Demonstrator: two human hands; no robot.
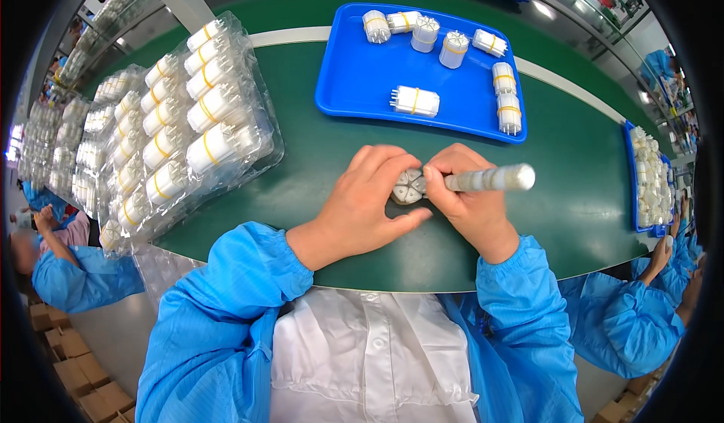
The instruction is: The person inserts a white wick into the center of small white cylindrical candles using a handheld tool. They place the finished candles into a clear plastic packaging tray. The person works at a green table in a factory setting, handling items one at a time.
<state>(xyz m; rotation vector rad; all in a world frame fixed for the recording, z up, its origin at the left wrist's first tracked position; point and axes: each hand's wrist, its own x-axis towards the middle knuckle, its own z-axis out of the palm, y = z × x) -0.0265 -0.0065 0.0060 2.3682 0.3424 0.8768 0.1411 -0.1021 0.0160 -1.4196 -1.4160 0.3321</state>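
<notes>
- Clock centred on the wedge-faced white bundle (pixel 408 187), 12 = away from the worker; bundle's on, or just above, the green bench (pixel 588 174), between both hands; can't tell which.
- L hand (pixel 362 197) cups it loosely; fingers lie against it at approx 10, thumb spread off near 6 & a bit blurred; can't tell how firm the hold is.
- R hand (pixel 471 200) pinches a thick white-handled tool (pixel 490 179) btwn thumb & fingers; handle juts out to 3; tip's hidden behind the thumb.
- Main risk, I'd say: bundle twisting or tipping if the tool pushes from 3 w/ the L thumb off; tool could then skid twd the L fingers.
- Wedges might chip or shift if pressed too hard; can't see any band on this one.
- Blue tray (pixel 354 105) at 12 w/ yellow-banded bundles (pixel 415 101), some on their sides; a bump to the tray could set those rolling.
- Clear blister trays (pixel 265 133) full of bundles at 9–10; plastic film (pixel 162 268) hangs off the bench edge at approx 8, nr the L sleeve (pixel 249 253); a careless elbow could snag it & drag stock.
</notes>
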